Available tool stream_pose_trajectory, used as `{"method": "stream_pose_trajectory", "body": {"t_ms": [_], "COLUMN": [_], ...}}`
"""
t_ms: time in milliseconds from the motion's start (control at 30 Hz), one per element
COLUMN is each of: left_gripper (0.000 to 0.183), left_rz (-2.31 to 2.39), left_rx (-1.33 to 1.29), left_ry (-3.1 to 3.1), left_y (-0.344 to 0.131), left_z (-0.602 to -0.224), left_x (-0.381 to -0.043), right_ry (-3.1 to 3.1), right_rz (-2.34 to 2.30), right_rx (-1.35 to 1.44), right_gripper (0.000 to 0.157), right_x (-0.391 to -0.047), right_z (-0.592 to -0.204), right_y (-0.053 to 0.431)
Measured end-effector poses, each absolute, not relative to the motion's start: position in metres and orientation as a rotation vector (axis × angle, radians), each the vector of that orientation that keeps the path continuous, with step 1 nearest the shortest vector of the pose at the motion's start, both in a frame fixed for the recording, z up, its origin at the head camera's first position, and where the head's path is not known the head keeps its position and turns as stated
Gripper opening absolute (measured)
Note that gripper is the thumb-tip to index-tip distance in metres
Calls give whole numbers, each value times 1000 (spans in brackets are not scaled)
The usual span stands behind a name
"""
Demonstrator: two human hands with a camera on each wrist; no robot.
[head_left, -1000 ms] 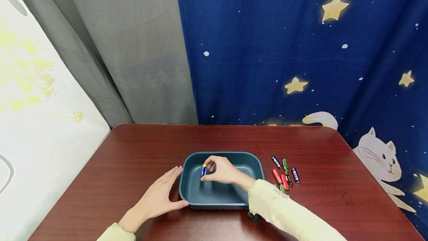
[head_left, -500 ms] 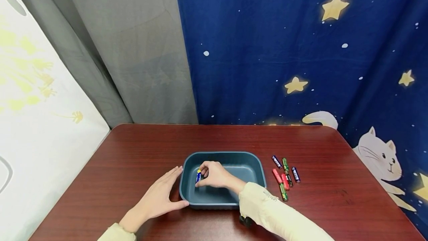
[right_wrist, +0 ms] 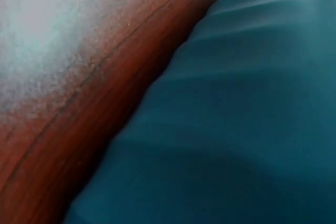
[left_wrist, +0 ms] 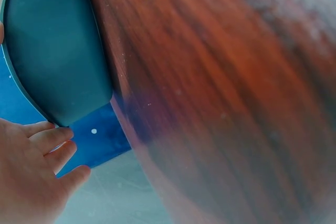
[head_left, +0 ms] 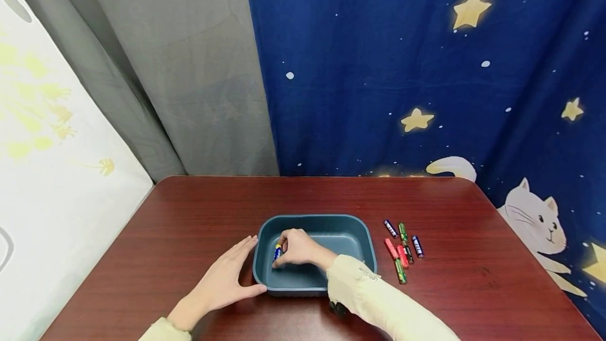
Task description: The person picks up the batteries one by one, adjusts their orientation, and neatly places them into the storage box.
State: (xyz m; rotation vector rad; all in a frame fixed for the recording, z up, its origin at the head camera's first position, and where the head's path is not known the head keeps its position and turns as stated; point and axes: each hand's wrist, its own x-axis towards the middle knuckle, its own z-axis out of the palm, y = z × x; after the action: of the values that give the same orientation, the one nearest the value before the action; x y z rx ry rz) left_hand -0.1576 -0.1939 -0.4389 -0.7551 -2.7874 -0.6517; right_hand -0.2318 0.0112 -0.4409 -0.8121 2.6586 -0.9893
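Observation:
A dark teal rectangular tub stands on the table. Inside its left end, my right hand pinches a blue battery with a yellow end between thumb and fingers, low near the tub's floor. My left hand rests against the tub's left side with fingers straight and thumb spread. In the left wrist view, the fingertips of this left hand touch the tub's rim. The right wrist view holds only the tub's outer wall and table; the hand is out of that view.
Right of the tub lie several loose batteries: blue ones, red ones and green ones. They rest on a dark red wooden table. A blue star-patterned curtain hangs behind the table's far edge.
My right hand has moved left and lower inside the tub with the battery, toward the left end. The sleeve has uncovered a green battery on the table. My left hand stays in place.

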Motion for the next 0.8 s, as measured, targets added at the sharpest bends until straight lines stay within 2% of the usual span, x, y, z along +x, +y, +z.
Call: {"method": "stream_pose_trajectory", "body": {"t_ms": [467,633,800], "left_gripper": [91,91,91], "left_rz": [-666,-666,-654], "left_rx": [-766,-764,-762], "left_ry": [-2760,-2765,-2775], "left_y": [-195,-195,-195], "left_z": [-441,-441,-442], "left_x": [-158,-158,-159], "right_ry": [2760,2752,2738], "right_rz": [-719,-709,-740], "right_rx": [-995,-997,-974], "right_gripper": [39,39,45], "right_x": [-225,-225,-226], "right_z": [-438,-437,-437], "right_y": [-1,-1,2]}}
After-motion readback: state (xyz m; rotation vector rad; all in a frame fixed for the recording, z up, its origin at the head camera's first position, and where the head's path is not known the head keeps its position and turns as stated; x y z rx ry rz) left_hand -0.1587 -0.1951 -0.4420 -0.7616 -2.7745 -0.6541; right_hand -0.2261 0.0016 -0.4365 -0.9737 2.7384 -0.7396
